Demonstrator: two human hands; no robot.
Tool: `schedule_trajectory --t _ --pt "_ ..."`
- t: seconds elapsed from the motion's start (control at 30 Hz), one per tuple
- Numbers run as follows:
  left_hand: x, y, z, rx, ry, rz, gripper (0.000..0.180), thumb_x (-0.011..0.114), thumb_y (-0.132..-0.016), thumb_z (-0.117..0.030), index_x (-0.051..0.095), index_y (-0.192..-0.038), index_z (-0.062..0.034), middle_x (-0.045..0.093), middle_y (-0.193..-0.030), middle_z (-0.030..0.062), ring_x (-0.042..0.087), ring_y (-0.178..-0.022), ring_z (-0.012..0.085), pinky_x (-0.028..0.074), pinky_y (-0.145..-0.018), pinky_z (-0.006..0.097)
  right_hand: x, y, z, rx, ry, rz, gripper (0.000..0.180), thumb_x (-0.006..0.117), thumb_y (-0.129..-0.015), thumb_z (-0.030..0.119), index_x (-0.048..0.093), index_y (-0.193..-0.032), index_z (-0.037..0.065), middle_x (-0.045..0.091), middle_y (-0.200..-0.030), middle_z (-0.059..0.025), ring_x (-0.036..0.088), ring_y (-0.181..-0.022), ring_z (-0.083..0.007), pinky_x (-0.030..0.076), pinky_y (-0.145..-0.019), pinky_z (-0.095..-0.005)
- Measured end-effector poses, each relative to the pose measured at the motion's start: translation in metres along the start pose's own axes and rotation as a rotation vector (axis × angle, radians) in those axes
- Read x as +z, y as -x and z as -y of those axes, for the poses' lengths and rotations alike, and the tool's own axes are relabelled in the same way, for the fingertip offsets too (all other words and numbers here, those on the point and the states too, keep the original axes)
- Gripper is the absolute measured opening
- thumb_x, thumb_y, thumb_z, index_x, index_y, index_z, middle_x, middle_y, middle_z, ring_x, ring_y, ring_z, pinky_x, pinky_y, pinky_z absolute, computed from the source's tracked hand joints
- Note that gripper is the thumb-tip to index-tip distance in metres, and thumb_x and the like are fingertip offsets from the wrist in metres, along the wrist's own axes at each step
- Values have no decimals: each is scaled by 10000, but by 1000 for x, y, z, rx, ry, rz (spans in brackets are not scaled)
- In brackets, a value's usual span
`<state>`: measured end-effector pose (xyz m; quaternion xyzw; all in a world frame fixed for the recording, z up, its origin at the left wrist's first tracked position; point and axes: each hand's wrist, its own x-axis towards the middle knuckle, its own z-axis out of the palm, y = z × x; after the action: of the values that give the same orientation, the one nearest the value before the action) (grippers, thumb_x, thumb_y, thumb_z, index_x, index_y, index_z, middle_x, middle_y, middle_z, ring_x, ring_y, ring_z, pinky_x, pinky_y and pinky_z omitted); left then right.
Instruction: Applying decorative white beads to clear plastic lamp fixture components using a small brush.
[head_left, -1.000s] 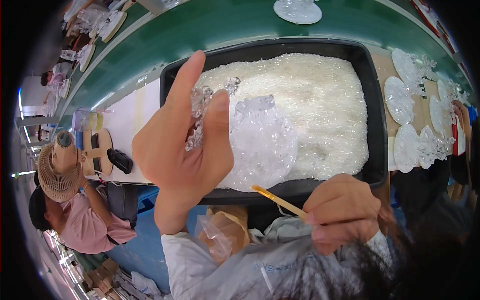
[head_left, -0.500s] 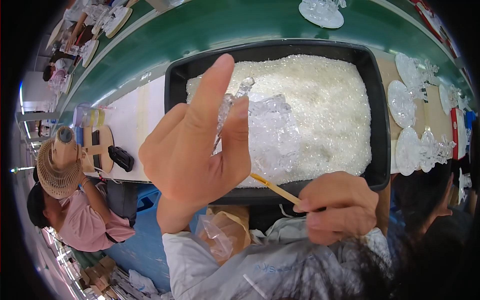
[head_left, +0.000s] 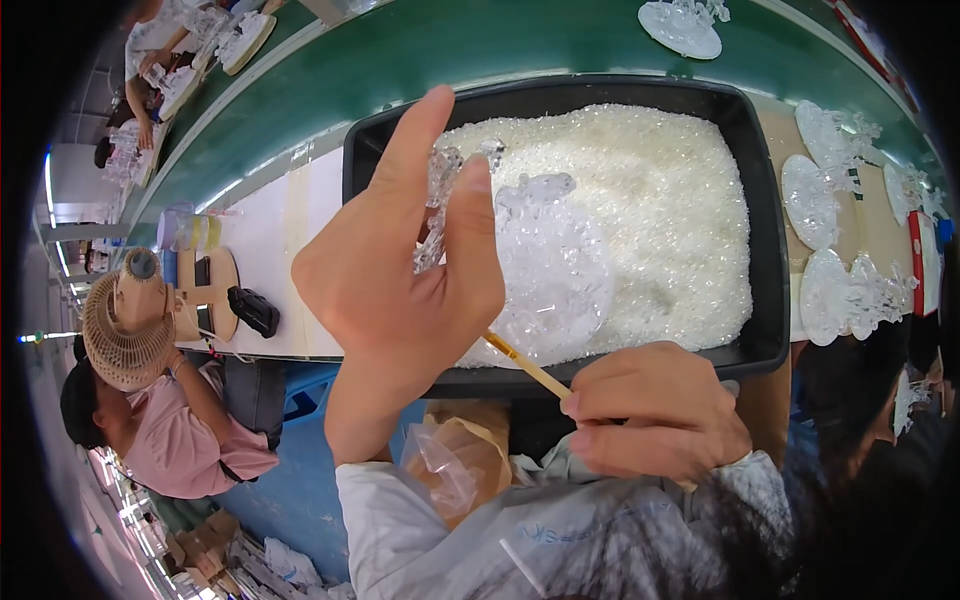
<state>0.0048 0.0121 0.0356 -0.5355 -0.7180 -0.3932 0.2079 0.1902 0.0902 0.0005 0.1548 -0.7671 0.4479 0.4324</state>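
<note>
Left hand (head_left: 400,270) raised, back toward the camera, thumb and forefinger pinching a clear plastic ornament (head_left: 540,265): a round disc with small transparent figures on it. The ornament hangs above the near left part of a black tray (head_left: 765,250). Right hand (head_left: 655,410) lower, fingers curled tight around a thin wooden stick (head_left: 525,362); the stick's tip reaches up to the underside of the disc, contact not clear.

The tray is filled with white granules (head_left: 660,210). It sits beside a green conveyor belt (head_left: 480,40). More clear ornaments (head_left: 835,240) lie in a row right of the tray; another rests on the belt. Left, a small beige fan (head_left: 135,325) and a seated person in pink (head_left: 170,440).
</note>
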Motion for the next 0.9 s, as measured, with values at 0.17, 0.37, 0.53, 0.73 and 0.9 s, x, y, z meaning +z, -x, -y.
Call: schedule_trajectory --t 0.17,0.37,0.53,0.73,0.9 --pt "-11 -6 4 -33 1 25 345 695 -882 -85 649 -1219 -30 681 -658 37 527 -544 8 386 -521 182 -13 5 15 106 -72 -20 199 765 -757 50 650 -917 23 685 -953 -181 699 -784 -331 561 -649 -356" --pt "32 -106 13 -101 62 102 189 640 -885 -116 615 -1070 -80 621 -667 115 577 -529 238 442 -525 345 -72 21 38 120 -60 -592 53 526 -930 43 537 -945 -7 588 -844 -169 608 -581 -216 536 -489 -296" --pt "140 -183 100 8 -11 104 148 563 -914 -123 540 -1046 -60 652 -767 195 643 -718 411 482 -633 468 -78 55 27 338 -34 -723 110 590 -928 108 539 -920 11 562 -804 -154 554 -568 -179 489 -478 -262" --pt "237 -198 119 40 -533 400 426 587 -784 -35 519 -1202 -76 602 -1102 258 581 -1055 427 441 -844 535 -86 74 25 478 104 -627 89 588 -790 -45 621 -860 0 637 -782 -120 614 -648 -201 495 -599 -295" --pt "305 -243 -26 509 -170 386 601 532 -794 42 453 -1373 -99 462 -1398 240 496 -1239 412 445 -995 494 -88 70 34 538 87 -618 89 609 -790 -32 629 -868 7 647 -812 -113 636 -681 -228 510 -607 -297"
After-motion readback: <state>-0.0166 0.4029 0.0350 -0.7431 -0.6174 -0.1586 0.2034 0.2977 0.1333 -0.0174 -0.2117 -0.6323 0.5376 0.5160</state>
